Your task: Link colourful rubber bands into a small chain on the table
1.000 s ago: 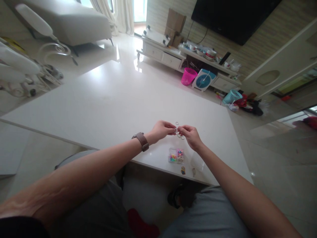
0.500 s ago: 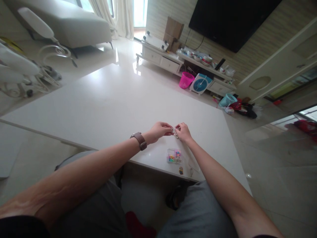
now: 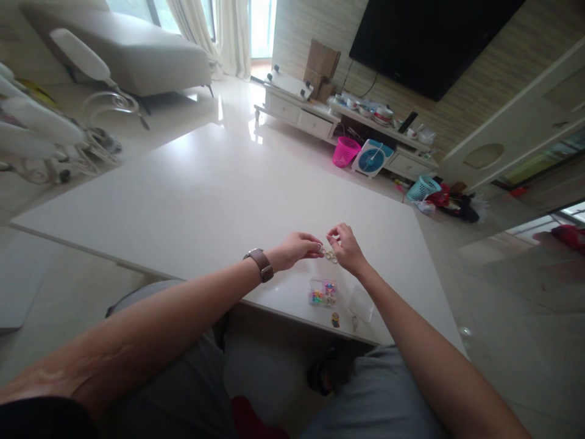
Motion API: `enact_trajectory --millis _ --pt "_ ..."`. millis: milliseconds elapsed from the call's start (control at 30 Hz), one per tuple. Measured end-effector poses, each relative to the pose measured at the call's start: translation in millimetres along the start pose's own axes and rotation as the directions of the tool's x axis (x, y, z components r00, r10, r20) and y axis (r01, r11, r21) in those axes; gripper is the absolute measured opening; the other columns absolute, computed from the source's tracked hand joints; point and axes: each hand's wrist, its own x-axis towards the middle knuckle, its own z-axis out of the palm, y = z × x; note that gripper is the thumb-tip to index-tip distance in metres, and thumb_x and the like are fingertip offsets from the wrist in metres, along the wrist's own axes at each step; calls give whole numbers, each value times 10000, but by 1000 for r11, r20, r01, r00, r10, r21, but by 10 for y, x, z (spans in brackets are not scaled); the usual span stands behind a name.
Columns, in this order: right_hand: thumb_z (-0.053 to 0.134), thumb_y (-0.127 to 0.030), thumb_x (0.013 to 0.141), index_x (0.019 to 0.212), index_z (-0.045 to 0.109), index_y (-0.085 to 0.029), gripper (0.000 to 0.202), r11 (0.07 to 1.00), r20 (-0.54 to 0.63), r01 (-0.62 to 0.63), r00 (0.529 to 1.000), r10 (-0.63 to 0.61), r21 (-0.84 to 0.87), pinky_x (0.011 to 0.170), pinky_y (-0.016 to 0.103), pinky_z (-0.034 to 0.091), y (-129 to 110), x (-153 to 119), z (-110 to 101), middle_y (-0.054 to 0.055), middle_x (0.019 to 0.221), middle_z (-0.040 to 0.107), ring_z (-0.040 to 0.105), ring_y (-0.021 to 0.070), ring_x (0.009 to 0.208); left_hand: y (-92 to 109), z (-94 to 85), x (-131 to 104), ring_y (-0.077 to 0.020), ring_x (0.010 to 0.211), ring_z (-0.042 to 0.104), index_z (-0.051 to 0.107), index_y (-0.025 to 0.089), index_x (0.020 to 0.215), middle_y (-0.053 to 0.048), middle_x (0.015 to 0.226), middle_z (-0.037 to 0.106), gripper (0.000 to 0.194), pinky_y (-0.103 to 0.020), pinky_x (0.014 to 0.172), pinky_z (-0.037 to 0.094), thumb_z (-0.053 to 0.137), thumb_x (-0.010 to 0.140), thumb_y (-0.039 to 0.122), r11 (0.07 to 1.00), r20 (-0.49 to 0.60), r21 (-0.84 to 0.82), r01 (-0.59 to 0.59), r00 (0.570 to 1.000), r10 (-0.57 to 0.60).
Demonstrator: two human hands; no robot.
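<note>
Over the white table (image 3: 219,201), my left hand (image 3: 299,249) pinches a small ring-like piece (image 3: 320,248) at its fingertips. Small pale rings (image 3: 331,256) hang or lie between the two hands; which of these, I cannot tell. My right hand (image 3: 346,246) is just to the right, thumb and index finger closed, and whatever they hold is too small to name. Nearer the front edge sits a clear divided box (image 3: 322,292) of colourful small pieces. Below it lie a small yellow and blue figure (image 3: 335,320) and a small metallic piece (image 3: 355,323).
A clear flat lid (image 3: 362,303) lies right of the box, partly beside my right forearm. Past the table stand a pink basket (image 3: 346,151), a blue and white fan (image 3: 371,158) and a low cabinet (image 3: 315,125). White chairs (image 3: 41,131) are at the far left.
My right hand has moved slightly right, away from my left hand, opening a gap where the pale rings show. The clear lid is more visible. The whole view has shifted a little.
</note>
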Motion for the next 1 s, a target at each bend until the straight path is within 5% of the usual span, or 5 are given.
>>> enact_trajectory --millis 233,433,567,1000 --pt "497 -172 898 948 606 -219 130 988 93 139 985 -145 65 826 431 468 -475 -126 -70 94 985 547 467 265 999 -41 -16 32 -118 716 671 640 84 727 -58 712 686 164 -332 919 539 794 681 119 998 42 -55 -31 999 33" --pt "487 -187 927 925 556 -214 73 983 51 183 982 -182 -18 884 438 434 -508 -165 -174 94 1006 541 469 261 999 -21 -35 12 -138 728 680 691 69 742 -71 704 697 103 -342 939 540 770 681 92 1000 9 -22 -10 1000 11" --pt "485 -169 929 917 560 -212 87 973 141 225 966 -217 -48 875 438 426 -533 -188 -157 95 987 556 463 262 979 -27 -48 28 -126 765 670 712 67 746 -79 743 712 48 -314 932 538 734 710 88 999 48 -22 -32 998 33" --pt "481 -160 922 902 535 -211 77 976 140 184 976 -167 -115 870 437 429 -389 -187 -72 92 969 553 468 265 960 57 -19 -9 -148 870 685 711 71 800 -119 899 728 74 -314 984 529 733 736 103 998 39 -67 -10 999 12"
